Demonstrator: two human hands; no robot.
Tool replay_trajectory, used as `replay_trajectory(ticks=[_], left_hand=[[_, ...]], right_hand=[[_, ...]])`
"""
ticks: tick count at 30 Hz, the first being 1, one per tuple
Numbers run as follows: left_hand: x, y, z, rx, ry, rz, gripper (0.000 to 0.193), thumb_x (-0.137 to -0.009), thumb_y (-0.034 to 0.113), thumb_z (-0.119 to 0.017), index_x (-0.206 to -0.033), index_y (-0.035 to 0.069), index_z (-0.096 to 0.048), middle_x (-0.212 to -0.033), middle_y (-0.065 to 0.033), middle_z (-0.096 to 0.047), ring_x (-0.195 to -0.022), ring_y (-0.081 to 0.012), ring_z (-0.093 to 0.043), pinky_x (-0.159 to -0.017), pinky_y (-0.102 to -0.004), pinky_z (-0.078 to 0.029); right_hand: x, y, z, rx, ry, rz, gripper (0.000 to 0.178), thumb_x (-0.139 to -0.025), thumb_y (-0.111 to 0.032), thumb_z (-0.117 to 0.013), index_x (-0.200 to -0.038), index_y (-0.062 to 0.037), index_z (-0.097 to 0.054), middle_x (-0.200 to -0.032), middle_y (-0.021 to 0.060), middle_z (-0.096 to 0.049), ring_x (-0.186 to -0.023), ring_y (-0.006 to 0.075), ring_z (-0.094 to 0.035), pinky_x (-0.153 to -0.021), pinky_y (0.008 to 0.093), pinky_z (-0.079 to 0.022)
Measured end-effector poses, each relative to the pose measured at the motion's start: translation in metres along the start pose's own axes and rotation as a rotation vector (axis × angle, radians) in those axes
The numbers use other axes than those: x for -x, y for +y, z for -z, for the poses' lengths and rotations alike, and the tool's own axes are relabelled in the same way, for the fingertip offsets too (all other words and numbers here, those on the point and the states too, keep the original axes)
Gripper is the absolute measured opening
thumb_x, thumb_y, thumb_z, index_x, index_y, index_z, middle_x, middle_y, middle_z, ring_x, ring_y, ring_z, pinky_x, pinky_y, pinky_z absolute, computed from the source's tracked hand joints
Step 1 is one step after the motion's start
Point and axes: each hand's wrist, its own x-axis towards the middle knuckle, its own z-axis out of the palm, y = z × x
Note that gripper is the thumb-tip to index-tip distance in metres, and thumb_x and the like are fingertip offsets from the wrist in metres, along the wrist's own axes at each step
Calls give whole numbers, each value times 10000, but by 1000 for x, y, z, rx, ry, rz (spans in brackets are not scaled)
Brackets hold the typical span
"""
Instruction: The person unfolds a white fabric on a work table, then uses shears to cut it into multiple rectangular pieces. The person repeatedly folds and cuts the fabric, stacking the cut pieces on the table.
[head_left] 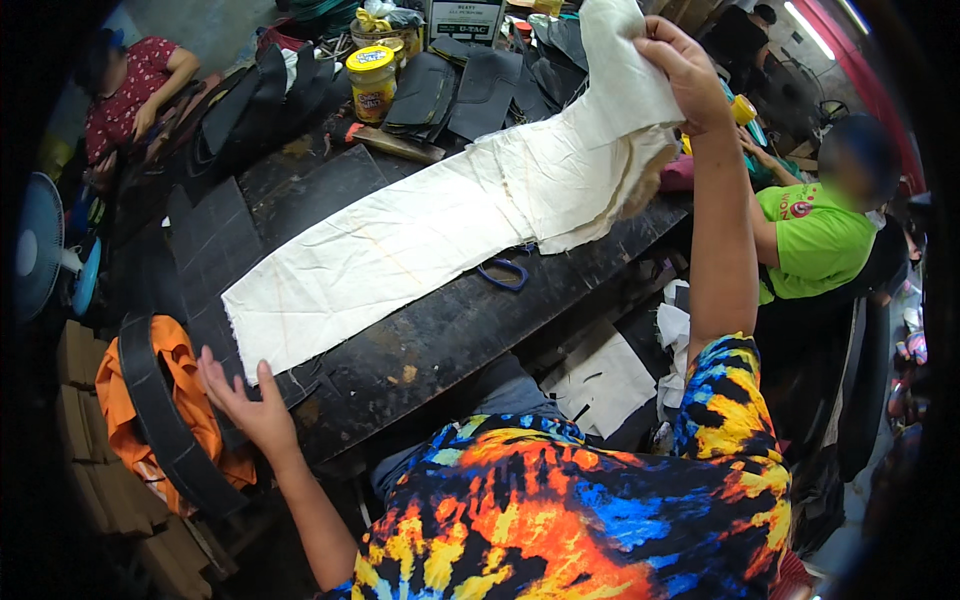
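Observation:
A long strip of white cloth (400, 250) lies slantwise over the dark table (370, 385), creased along its length. My right hand (688, 75), raised at the upper right, pinches its far end and lifts it off the surface. Beneath the lifted part is a stack of more white cloth pieces (625, 200) with rough edges. My left hand (247, 405) is at the strip's near left corner, fingers spread and holding nothing; whether it touches the cloth I cannot tell. A blue scissor-like handle (503, 275) shows by the strip's near edge, the rest hidden under it.
Behind the cloth lie a wooden-handled tool (400, 143), a yellow tub (372, 82) and black leather-like pieces (487, 92). An orange cloth bundle (175, 400) sits left, near a fan (42, 245). One person (820, 235) is at the right, another (135, 85) at the far left.

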Motion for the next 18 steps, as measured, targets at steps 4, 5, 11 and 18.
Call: replay_trajectory(ticks=[4, 5, 11, 18], left_hand=[[-1, 42, -27, 553, -275, 17, 779, -866, 92, -698, -1519, 96, -273, -1524, -152, -322, -1356, -320, -416, -1070, -451, -384], [1, 54, -38, 720, -371, 64, 810, -870, 161, -729, -1525, 97, -256, -1519, -157, -328, -1352, -321, -419, -1061, -449, -397], [12, 78, -96, 1475, -636, 697, 818, -906, 535, -631, -1487, 52, -318, -1412, -152, -486, -1294, -294, -504, -1065, -461, -441], [15, 34, -94, 1215, -517, 837, 499, -967, 156, -568, -1412, -3, -406, -1279, -151, -593, -1187, -264, -587, -986, -403, -511]], right_hand=[[-9, -33, -69, 4, -49, 9, 276, -886, -17, -625, -1161, 0, -595, -960, 29, -678, -835, 164, -659, -767, 264, -560], [-17, -24, -108, -66, -229, 118, 236, -917, -140, -612, -1122, -28, -636, -944, 35, -651, -786, 91, -639, -720, 230, -528], [41, 24, -207, -10, -850, 169, 339, -992, -128, -559, -1315, -26, -571, -1099, 84, -672, -990, 148, -657, -881, 295, -527], [64, 101, -110, 715, -285, -160, 385, -895, -171, -678, -1237, -9, -610, -1115, 167, -675, -1042, 256, -651, -930, 358, -498]])
